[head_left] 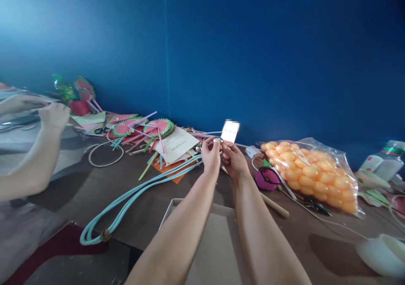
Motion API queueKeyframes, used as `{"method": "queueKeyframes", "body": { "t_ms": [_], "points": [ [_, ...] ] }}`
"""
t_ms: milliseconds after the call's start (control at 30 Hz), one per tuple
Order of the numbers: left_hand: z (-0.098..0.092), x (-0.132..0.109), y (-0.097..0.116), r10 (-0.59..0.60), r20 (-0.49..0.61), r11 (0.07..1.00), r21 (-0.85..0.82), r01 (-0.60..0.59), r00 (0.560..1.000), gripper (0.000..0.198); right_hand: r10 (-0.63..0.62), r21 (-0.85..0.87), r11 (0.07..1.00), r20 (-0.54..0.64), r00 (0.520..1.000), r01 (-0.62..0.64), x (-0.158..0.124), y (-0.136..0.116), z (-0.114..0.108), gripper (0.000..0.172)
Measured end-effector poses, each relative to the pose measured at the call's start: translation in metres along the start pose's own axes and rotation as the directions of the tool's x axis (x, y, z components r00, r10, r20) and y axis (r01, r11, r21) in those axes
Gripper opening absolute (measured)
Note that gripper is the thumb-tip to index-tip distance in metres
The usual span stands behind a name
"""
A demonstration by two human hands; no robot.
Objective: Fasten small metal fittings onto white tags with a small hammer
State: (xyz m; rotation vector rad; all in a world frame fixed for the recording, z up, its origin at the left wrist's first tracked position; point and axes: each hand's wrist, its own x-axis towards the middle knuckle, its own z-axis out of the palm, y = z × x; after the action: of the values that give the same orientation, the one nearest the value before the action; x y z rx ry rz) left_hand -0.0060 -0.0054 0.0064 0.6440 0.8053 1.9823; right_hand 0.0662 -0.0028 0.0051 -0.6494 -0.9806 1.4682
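Both hands, left hand (211, 153) and right hand (233, 158), fingertips pinched on a small shiny object (217, 140) with white tag (230, 131).

A craft or hobby workroom. A long brown tabletop (316, 251) runs along a plain deep-blue wall (253, 65) and is crowded with making supplies: pleated pink-and-green paper fans (160, 127), coloured paper straws (148, 164), a pair of scissors (101, 130), sheets of paper, a looped pale-blue cord (133, 196), a clear bag of orange balls (311, 173) and a white glue-like bottle (384, 160). Another person's arm (34, 158) works at the far left.
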Motion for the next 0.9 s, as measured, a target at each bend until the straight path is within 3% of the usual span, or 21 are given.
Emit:
{"method": "queueKeyframes", "body": {
  "t_ms": [900],
  "points": [
    [-0.0018, 0.0009, -0.0033, 0.031, -0.008, 0.999, 0.024, -0.031, 0.999, 0.036, -0.014, 0.012, 1.0, 0.014, 1.0, 0.014, 0.0007, 0.0007, 0.0004, 0.025]
  ]
}}
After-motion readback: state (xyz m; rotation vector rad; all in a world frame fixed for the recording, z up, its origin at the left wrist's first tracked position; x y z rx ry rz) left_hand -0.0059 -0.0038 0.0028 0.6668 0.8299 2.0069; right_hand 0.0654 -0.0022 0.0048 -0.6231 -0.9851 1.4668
